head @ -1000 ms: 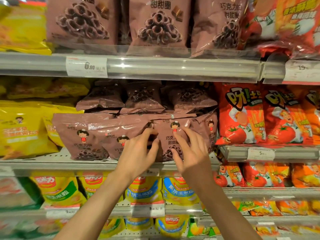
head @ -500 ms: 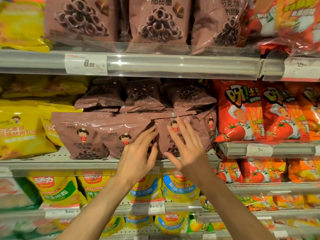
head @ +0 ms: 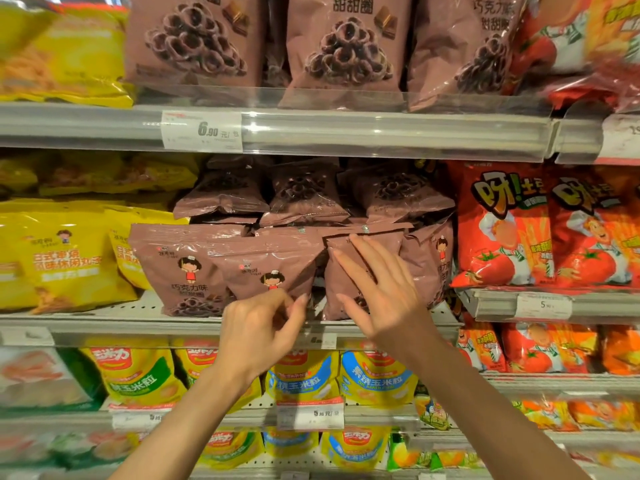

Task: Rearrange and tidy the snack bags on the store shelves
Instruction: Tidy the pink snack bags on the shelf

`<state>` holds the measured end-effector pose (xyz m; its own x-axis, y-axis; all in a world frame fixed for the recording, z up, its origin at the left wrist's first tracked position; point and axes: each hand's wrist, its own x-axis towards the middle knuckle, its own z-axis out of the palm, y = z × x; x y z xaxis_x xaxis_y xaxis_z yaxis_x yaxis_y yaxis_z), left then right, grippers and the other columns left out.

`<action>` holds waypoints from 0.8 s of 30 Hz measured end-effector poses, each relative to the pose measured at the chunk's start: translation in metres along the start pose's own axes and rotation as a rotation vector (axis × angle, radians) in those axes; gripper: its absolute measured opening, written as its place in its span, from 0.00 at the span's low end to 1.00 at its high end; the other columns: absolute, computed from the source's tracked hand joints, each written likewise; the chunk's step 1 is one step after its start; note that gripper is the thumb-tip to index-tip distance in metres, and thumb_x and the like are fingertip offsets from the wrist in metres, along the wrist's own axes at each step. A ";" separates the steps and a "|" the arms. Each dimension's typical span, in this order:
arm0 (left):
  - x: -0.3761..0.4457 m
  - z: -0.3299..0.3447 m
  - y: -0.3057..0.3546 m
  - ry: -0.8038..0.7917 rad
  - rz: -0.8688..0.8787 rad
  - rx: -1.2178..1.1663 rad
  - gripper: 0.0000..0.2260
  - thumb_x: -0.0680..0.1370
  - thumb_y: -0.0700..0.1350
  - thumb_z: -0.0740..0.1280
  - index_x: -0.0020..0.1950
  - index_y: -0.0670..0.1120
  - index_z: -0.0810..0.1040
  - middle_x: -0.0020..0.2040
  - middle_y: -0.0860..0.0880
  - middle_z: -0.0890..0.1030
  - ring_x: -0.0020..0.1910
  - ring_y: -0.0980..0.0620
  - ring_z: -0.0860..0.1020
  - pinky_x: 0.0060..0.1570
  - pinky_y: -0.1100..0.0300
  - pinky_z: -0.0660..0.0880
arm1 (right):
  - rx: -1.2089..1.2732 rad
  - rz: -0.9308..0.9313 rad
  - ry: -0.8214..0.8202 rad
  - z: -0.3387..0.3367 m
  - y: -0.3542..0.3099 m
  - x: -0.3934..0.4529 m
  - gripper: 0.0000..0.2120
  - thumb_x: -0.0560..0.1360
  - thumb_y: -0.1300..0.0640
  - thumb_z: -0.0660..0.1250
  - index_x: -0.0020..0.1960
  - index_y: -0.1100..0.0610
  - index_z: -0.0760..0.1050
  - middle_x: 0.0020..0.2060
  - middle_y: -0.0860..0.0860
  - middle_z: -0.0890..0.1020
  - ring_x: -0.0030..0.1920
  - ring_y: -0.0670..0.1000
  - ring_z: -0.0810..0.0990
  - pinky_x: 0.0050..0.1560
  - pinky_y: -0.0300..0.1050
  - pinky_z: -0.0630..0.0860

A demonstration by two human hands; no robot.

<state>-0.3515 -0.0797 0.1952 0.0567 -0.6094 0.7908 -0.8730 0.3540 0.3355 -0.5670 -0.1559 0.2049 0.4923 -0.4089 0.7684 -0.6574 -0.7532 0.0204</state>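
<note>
The brown chocolate-ring snack bags stand in a front row on the middle shelf [head: 104, 322], with more of the same lying flat behind and above them. The right hand [head: 384, 292] lies flat, fingers straight, against the front of the right-centre bag [head: 346, 296], pressing rather than holding. The left hand [head: 258, 329] has its fingers curled at the bottom corner of the tilted middle bag [head: 273, 261]; its grip looks like a pinch on that corner, though the fingertips partly hide the contact. That middle bag leans over the left bag [head: 173, 271]. The risk, as I judge it: a tug on the corner could drag the leaning bag off the shelf lip, and a hard push by the flat hand could topple the loose flat bags [head: 304, 192] stacked behind.
</note>
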 end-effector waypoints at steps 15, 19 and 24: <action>-0.002 -0.027 -0.051 -0.149 0.143 0.477 0.39 0.76 0.60 0.73 0.82 0.47 0.62 0.83 0.37 0.56 0.82 0.37 0.55 0.75 0.42 0.60 | -0.096 -0.010 0.022 0.028 -0.016 0.015 0.33 0.76 0.46 0.73 0.76 0.62 0.71 0.76 0.63 0.69 0.77 0.65 0.67 0.73 0.69 0.66; 0.007 -0.015 -0.043 -0.142 0.153 0.480 0.40 0.76 0.63 0.70 0.83 0.49 0.60 0.83 0.37 0.55 0.82 0.36 0.54 0.73 0.41 0.62 | -0.094 0.187 0.147 0.027 -0.022 0.006 0.33 0.76 0.46 0.74 0.74 0.63 0.72 0.76 0.65 0.68 0.77 0.66 0.66 0.74 0.68 0.65; 0.015 -0.001 -0.026 -0.139 0.112 0.535 0.39 0.78 0.68 0.63 0.83 0.52 0.58 0.84 0.38 0.53 0.82 0.37 0.53 0.69 0.42 0.65 | -0.046 0.366 0.113 0.033 -0.028 -0.004 0.41 0.76 0.42 0.72 0.80 0.62 0.64 0.81 0.65 0.58 0.82 0.67 0.55 0.77 0.67 0.61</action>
<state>-0.3275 -0.0977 0.1991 -0.0832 -0.6891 0.7199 -0.9960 0.0348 -0.0818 -0.5313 -0.1503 0.1799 0.1560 -0.5849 0.7960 -0.8044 -0.5429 -0.2412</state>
